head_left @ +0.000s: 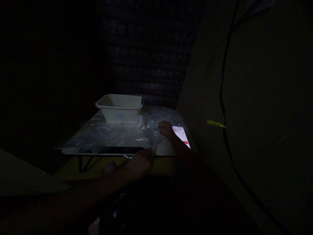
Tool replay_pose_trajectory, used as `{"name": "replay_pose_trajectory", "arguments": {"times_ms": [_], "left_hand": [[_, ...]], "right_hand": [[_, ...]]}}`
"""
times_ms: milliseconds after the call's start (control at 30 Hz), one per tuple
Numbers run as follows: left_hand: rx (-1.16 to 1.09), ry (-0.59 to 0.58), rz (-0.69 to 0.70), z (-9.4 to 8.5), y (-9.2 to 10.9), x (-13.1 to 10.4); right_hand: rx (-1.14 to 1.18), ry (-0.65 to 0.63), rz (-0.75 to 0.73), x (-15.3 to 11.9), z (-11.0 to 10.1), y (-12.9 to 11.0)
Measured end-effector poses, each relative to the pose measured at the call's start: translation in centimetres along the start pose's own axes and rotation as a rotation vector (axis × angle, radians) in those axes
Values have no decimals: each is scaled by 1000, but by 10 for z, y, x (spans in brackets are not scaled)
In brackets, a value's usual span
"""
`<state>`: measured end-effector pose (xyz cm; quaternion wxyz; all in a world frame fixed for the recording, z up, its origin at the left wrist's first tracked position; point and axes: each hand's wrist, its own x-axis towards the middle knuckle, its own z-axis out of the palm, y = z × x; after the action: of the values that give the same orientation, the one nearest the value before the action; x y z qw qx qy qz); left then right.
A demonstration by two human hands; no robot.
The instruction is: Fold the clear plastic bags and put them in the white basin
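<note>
Clear thin plastic, apparently a bag (pixel 154 138), stretches between my two hands over the front part of a small white table (pixel 163 150). My left hand (pixel 141 161) is closed on its near end at the table's front edge. Farther in, my right hand (pixel 166 129) pinches the plastic with the fingers curled. More crumpled clear plastic (pixel 95 133) lies spread over the left and back of the table. A white plastic basin (pixel 122 114) stands upright at the back left. The dim light hides finger detail.
A phone with a lit screen (pixel 181 135) lies on the table beside my right forearm. A dark cable (pixel 223 98) with a yellow tag (pixel 215 123) hangs along the wall (pixel 264 98) on the right. Dark rows of shiny plastic-looking items (pixel 149 71) rise behind the table.
</note>
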<state>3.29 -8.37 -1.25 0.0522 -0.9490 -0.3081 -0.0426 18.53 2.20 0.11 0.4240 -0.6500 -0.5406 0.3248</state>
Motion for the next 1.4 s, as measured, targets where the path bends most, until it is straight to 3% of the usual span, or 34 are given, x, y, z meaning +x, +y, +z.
{"name": "replay_pose_trajectory", "arguments": {"times_ms": [200,533,667,833,967,1067,1167,1400], "left_hand": [[6,14,-2,-4,1,-1],[5,50,3,-1,6,-6],[-22,84,-27,-8,5,-7],[6,99,-135,-18,-19,0],[-30,103,-141,-6,-46,5],[-42,35,-133,8,-62,8],[-44,-19,-137,15,-70,13],[23,-65,-171,18,-76,20]], "right_hand": [[-4,-47,-23,-4,16,-12],[-89,-120,-40,-1,48,-11],[-118,-155,-89,-1,54,-10],[-102,-196,-97,-2,53,-8],[-60,-169,-105,-3,45,-5],[-128,-121,-224,-5,35,-3],[-349,-107,-443,-11,22,-1],[-787,-308,-781,-33,4,19]]}}
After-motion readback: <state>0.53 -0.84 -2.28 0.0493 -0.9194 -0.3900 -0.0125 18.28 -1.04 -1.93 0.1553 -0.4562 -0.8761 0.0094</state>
